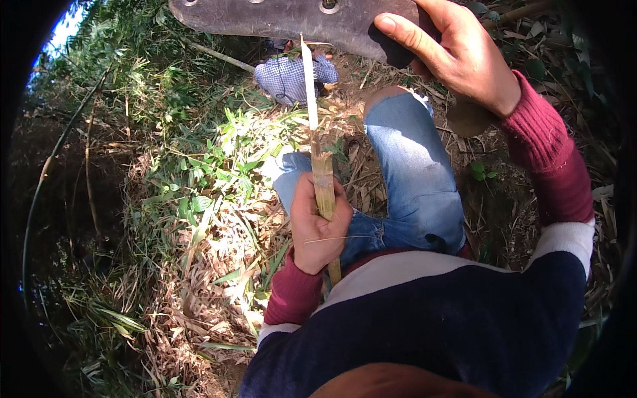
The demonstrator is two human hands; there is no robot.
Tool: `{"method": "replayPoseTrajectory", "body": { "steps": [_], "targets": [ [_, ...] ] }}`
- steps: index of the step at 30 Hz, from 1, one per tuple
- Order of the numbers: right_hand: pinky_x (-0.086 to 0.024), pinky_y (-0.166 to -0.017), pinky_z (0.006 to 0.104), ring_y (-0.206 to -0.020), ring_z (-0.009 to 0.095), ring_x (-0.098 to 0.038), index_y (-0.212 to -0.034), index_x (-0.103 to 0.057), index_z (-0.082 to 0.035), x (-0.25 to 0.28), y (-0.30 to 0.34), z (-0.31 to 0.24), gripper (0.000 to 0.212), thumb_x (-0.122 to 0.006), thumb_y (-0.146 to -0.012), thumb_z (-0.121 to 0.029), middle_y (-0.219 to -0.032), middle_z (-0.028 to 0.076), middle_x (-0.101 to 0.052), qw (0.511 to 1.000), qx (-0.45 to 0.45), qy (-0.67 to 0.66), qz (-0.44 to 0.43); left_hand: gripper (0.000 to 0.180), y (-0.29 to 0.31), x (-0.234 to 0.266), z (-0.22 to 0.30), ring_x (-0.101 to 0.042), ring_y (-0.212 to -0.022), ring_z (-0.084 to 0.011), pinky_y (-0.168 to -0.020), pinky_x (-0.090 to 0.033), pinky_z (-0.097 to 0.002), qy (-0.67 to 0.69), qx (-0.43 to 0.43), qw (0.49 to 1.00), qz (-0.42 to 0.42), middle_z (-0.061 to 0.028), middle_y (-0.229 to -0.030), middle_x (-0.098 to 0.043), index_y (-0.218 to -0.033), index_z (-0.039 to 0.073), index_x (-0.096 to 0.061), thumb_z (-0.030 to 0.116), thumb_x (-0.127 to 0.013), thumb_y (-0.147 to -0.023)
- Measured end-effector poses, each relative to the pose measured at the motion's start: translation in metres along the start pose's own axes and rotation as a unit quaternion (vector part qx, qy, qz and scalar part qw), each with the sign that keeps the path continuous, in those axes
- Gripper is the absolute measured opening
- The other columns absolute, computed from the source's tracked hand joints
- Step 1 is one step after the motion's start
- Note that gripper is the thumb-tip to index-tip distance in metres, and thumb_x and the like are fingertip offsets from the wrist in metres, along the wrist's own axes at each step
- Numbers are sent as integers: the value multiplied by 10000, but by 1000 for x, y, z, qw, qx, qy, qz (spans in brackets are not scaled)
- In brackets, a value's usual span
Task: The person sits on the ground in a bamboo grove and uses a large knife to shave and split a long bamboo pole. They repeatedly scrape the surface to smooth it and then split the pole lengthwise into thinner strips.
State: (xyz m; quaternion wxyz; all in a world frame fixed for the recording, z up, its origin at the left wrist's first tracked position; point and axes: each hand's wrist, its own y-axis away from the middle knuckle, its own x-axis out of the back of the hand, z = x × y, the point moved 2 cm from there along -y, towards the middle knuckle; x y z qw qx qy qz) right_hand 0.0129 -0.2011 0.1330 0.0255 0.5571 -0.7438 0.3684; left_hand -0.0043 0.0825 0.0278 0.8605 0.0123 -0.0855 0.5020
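Note:
My left hand (317, 225) is closed around a split bamboo strip (323, 176) in front of my lap. Its upper part narrows to a pale, thin, pointed end. Below my fist, the strip's lower end runs down against my body. At the top, my right hand (458, 56) grips the right end of a broad, dark blade-like piece (292, 18) with round holes, thumb flat on its face. The piece lies crosswise, partly cut off by the view's upper edge. The bamboo's tip meets its lower edge in view; whether they touch, I cannot tell.
Beyond the bamboo, a person in a blue checked shirt (286, 79) is low to the ground. My jeans-clad knees (415, 146) are bent before me. Dry leaves (192, 292) and green plants (199, 166) cover the ground; a thin curved stem (50, 159) rises at left.

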Motion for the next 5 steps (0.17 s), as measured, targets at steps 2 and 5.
{"method": "replayPoseTrajectory", "body": {
  "steps": [2, 5],
  "targets": [
    [-452, -524, 270, -597, 64, -616, -917, -638, -5, 13, 0, 9, 261, -678, -1042, -230, -648, 42, -652, 993, -69, 25, -95, 225, 5, -5, -8, -519, -783, -53, -700, -445, -211, 15, 1, 1000, -9, 14, -917, -543, -1082, 57, -522, -87, -582, -920],
    [-488, -515, 273, -570, 105, -649, -947, -667, -19, 15, 9, 9, 247, -667, -1047, -244, -694, 33, -699, 982, -140, -76, -101, 240, 9, -8, -12, -541, -815, -57, -729, -458, -205, 40, 9, 999, -33, 6, -964, -569, -1130, 59, -532, -68, -592, -934]
  ]
}}
